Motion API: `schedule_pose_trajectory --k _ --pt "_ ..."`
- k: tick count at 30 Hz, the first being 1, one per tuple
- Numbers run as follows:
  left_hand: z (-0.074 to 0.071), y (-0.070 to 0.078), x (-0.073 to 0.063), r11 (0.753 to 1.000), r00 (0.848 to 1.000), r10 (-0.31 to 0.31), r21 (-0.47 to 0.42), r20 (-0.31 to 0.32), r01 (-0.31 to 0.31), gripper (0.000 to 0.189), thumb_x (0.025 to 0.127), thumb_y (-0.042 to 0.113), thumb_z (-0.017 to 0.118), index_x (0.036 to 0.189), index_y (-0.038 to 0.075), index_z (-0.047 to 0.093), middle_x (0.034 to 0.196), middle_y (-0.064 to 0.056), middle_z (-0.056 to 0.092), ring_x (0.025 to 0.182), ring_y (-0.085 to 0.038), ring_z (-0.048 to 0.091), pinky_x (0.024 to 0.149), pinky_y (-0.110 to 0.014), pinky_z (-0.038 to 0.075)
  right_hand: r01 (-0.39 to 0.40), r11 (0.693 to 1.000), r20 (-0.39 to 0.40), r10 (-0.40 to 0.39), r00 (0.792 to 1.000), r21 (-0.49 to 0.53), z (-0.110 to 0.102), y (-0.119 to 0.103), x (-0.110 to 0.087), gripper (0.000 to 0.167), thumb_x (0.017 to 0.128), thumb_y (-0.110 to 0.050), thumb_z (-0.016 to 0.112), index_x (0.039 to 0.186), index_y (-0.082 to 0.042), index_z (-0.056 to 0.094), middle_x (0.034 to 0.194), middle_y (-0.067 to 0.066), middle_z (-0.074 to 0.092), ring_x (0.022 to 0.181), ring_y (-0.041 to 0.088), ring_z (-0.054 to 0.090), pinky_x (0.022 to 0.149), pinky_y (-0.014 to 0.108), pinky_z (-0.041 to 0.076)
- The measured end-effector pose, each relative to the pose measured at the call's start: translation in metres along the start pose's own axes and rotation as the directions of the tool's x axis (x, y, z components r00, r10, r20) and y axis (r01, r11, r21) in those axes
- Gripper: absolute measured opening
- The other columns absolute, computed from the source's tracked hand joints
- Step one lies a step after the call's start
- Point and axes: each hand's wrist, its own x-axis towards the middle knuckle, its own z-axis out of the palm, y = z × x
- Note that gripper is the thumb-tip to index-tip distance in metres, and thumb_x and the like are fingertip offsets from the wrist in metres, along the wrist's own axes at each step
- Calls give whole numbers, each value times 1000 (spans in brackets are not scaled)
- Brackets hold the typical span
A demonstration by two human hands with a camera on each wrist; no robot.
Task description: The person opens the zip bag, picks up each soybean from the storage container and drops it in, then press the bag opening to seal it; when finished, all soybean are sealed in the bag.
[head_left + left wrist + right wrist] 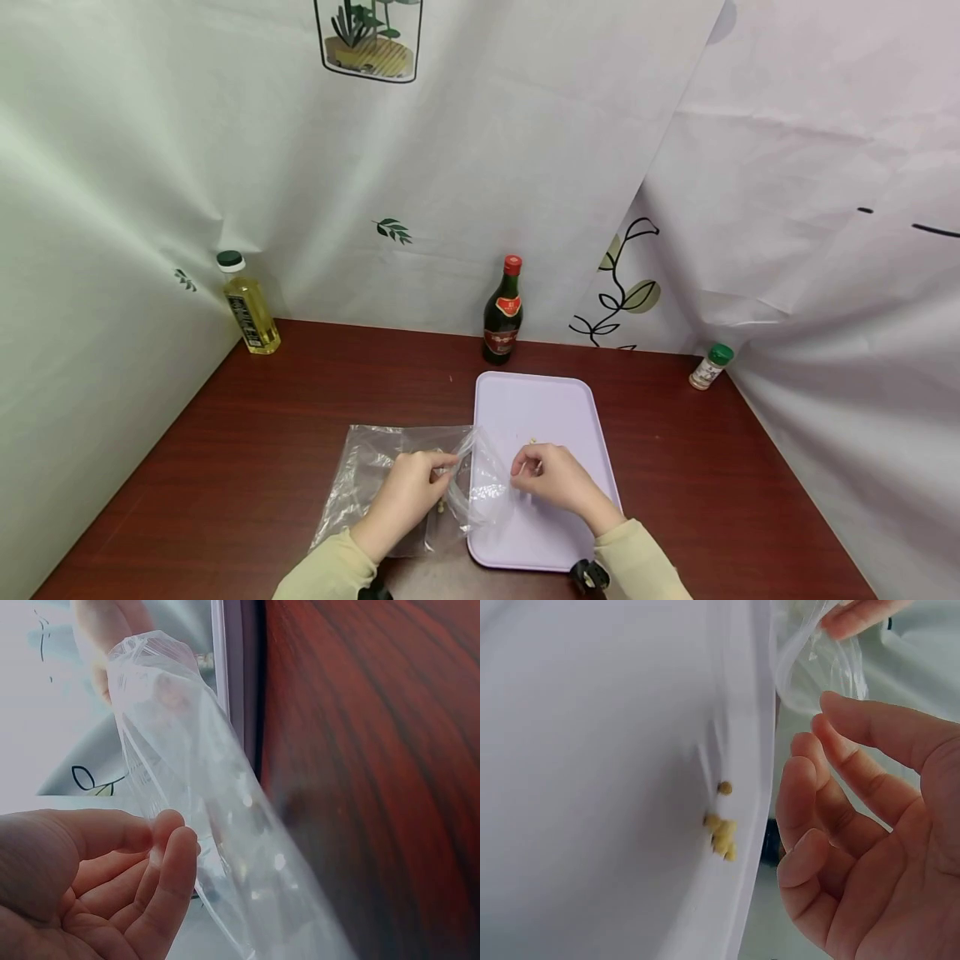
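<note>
My left hand (412,487) pinches the rim of a clear plastic bag (360,475) between thumb and fingers. The bag lies on the table, and its raised mouth hangs over the left edge of the lilac tray (532,400). Some small yellowish bits (441,506) show at the bag. Above the tray, my right hand (555,477) has loosely bent fingers, with nothing visible between them in the right wrist view. Several small yellow lumps (721,836) sit on the tray near its edge. The left wrist view shows the bag (225,817) stretching past the left fingertips.
A dark bottle with a red cap (502,321) stands behind the tray. An oil bottle (253,312) is at the back left of the brown table (187,483). At the back right is a green-capped shaker (710,368). Pale cloth (337,208) hangs around the table.
</note>
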Motion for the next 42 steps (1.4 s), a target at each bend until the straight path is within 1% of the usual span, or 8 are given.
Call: schedule_pose_trajectory --k 7,12,17,20,25,28,33,42 --pt "0 0 0 1000 1000 1 2 1 -1 21 76 -1 71 96 5 75 59 3 61 48 4 41 45 -17 36 -72 997 -19 72 997 4 -5 11 -1 7 75 -7 71 74 -10 65 62 -7 55 53 0 45 49 20 39" --pt "1 -1 0 1000 1000 -2 6 0 2 21 75 -1 71 95 5 75 58 3 61 48 4 42 45 -17 36 -97 995 -38 97 995 2 -8 16 -1 10 76 -8 73 73 -12 64 62 -7 54 52 0 45 49 20 39" --pt "1 -1 1 1000 1000 0 10 0 0 21 75 -1 71 95 4 74 57 4 61 48 4 42 46 -17 37 -116 993 -46 117 992 16 -9 21 -1 9 76 -8 74 74 -10 65 62 -6 54 52 1 47 48 20 40" --pt "2 -1 1 1000 1000 2 11 -2 -2 21 75 -1 70 95 5 75 56 5 59 48 4 41 45 -17 36 -166 986 -72 167 983 19 -9 23 -1 9 74 -7 74 74 -10 65 60 -6 55 52 4 49 48 21 40" --pt "2 -1 2 1000 1000 0 11 -10 0 21 76 -1 70 95 5 75 54 6 55 47 4 38 44 -16 34 -254 966 -106 257 960 39 -10 25 -1 12 71 -6 76 72 -9 64 56 -6 54 49 6 50 47 22 39" --pt "2 -2 2 1000 1000 2 19 -15 -2 21 76 -1 70 95 5 75 53 6 55 47 4 37 44 -16 34 -284 958 -101 288 952 44 -11 27 -2 14 69 -6 77 71 -8 64 54 -6 53 47 6 48 47 22 39" --pt "2 -2 2 1000 1000 9 17 -17 -9 20 75 -1 70 94 5 75 54 7 55 47 5 37 44 -16 34 -329 944 -73 328 942 7 -11 28 -3 17 67 -7 79 68 -9 62 51 -6 49 45 7 47 48 24 39" --pt "0 -2 1 1000 1000 8 4 -3 -8 21 76 -1 71 96 5 75 55 6 58 48 4 40 45 -17 36 -321 947 -25 320 947 -34 -11 27 -3 18 66 -8 80 68 -9 62 53 -4 48 46 8 46 49 25 39"
